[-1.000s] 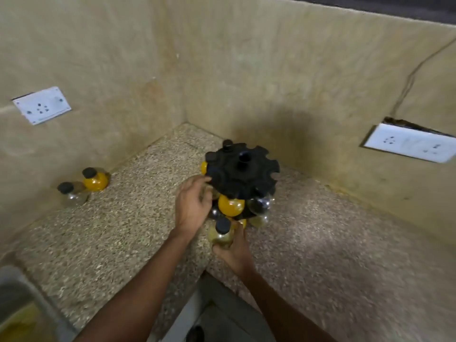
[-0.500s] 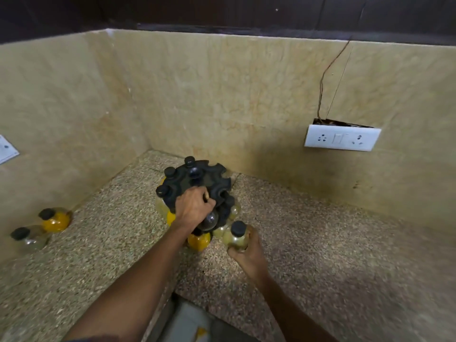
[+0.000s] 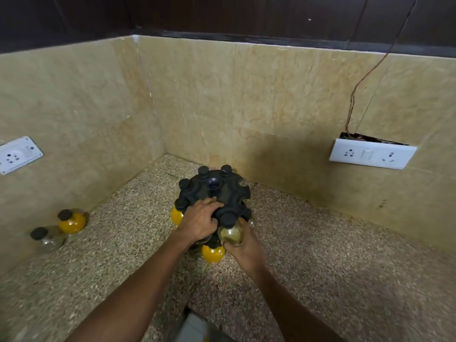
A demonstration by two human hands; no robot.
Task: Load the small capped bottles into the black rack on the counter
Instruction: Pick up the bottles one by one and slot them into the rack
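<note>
- Head view: a round black plastic rack (image 3: 214, 193) with scalloped notches around its top disc stands on the speckled granite counter (image 3: 320, 267), near the corner where two beige stone walls meet.
- The left hand (image 3: 200, 222) rests on the near edge of the rack's top disc, fingers curled down over the rim and gripping it.
- The right hand (image 3: 243, 244) is wrapped around a small clear round-bodied glass bottle with a black cap (image 3: 230, 230), fingers and thumb closed on its body. The bottle is upright, its cap level with the disc's near-right rim and touching it; whether the neck already sits in a notch cannot be told.
- Several black caps (image 3: 203, 171) stick up through the notches along the far and left side of the disc, marking bottles already hung there.
- A round bottle of orange-yellow contents (image 3: 213, 253) shows low at the rack's near side, just under both hands; another orange-yellow bottle (image 3: 176, 215) shows at the left edge, under a cap.
- Well apart to the left, by the left wall, two loose bottles lie on the counter just beside each other: one orange-yellow with a black cap (image 3: 72, 220), one clear with a black cap (image 3: 48, 239).
- A white socket plate (image 3: 18, 155) sits on the left wall; a white switch-and-socket plate (image 3: 372, 154) on the right wall, with a thin wire (image 3: 355, 95) running up from it.
</note>
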